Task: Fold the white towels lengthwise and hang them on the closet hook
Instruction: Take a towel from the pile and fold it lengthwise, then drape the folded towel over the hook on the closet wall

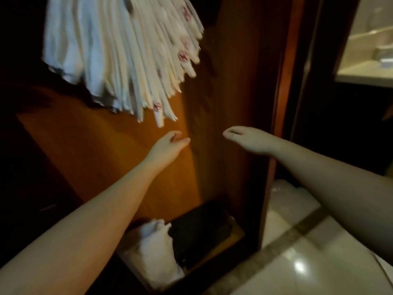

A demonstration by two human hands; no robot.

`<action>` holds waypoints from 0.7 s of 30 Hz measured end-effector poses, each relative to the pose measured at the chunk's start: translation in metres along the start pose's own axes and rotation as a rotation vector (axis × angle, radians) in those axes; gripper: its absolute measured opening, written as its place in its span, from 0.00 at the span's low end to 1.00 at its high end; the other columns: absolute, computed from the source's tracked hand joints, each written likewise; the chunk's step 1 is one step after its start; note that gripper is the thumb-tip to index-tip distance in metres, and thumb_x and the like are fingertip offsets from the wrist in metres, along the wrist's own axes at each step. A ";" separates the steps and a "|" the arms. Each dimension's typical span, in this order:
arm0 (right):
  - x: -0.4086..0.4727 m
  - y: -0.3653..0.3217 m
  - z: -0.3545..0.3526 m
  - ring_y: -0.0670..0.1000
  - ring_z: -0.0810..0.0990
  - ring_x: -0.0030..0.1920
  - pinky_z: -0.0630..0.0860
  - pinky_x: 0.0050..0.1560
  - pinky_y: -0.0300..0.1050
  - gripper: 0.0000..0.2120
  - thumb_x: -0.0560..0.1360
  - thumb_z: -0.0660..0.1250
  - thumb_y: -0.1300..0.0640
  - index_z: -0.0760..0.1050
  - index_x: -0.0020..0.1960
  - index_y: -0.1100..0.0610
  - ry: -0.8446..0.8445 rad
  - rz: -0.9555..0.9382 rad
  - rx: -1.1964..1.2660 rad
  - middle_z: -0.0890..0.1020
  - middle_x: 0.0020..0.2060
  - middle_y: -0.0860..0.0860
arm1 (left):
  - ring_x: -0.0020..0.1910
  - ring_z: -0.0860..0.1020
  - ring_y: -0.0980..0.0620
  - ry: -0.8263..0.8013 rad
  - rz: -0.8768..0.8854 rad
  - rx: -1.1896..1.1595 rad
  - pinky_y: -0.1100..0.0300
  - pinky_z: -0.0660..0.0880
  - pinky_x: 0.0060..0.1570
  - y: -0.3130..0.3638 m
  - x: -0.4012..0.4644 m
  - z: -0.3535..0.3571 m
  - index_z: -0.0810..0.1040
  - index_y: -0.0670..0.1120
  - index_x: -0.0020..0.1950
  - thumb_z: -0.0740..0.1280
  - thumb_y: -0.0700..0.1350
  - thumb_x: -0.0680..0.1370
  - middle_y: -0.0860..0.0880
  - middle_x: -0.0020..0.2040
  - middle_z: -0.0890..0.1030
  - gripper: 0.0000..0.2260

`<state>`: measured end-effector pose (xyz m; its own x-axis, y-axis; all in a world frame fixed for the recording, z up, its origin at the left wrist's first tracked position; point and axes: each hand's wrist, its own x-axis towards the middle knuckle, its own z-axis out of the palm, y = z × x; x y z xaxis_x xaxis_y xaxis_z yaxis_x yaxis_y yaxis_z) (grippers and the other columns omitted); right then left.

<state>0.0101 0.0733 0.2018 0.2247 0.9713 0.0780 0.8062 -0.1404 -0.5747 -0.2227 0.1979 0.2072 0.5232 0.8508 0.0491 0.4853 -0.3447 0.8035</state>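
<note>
Towels [127,56] at 11 o'clock: soft, light, floppy, probably hooked above frame. Grab folded ends. Left hand [170,143] and right hand [246,139] loose, empty.

folded white towels [119,52], bunched, hanging in closet

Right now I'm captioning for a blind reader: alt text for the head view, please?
Two empty hands, left hand and right hand, reach below a bundle of folded white towels hanging in a wooden closet. More white cloth lies on the closet floor.
</note>
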 end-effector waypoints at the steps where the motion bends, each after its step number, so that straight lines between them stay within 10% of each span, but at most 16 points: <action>1: -0.008 0.013 -0.002 0.50 0.71 0.71 0.66 0.63 0.44 0.26 0.82 0.54 0.36 0.70 0.73 0.49 -0.009 0.008 -0.018 0.73 0.72 0.48 | 0.63 0.71 0.57 -0.038 0.019 0.037 0.58 0.67 0.57 -0.001 0.000 0.015 0.68 0.55 0.74 0.65 0.58 0.80 0.55 0.71 0.73 0.24; 11: -0.131 0.227 0.023 0.42 0.70 0.63 0.66 0.62 0.41 0.27 0.80 0.62 0.37 0.71 0.73 0.50 -0.058 0.342 -0.065 0.73 0.70 0.48 | 0.72 0.69 0.51 -0.426 0.099 0.110 0.55 0.67 0.65 -0.003 0.019 0.255 0.69 0.52 0.75 0.67 0.56 0.80 0.52 0.73 0.72 0.24; 21: -0.223 0.438 0.017 0.55 0.70 0.72 0.65 0.70 0.48 0.28 0.81 0.63 0.41 0.69 0.75 0.56 -0.183 0.727 0.085 0.72 0.73 0.54 | 0.63 0.76 0.54 -0.686 0.047 0.142 0.60 0.69 0.59 0.040 0.058 0.523 0.76 0.47 0.68 0.69 0.51 0.80 0.50 0.64 0.78 0.18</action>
<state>0.3038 -0.2020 -0.0818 0.5835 0.6573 -0.4770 0.4429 -0.7499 -0.4915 0.1937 0.0256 -0.0680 0.8469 0.4076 -0.3416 0.5141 -0.4631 0.7220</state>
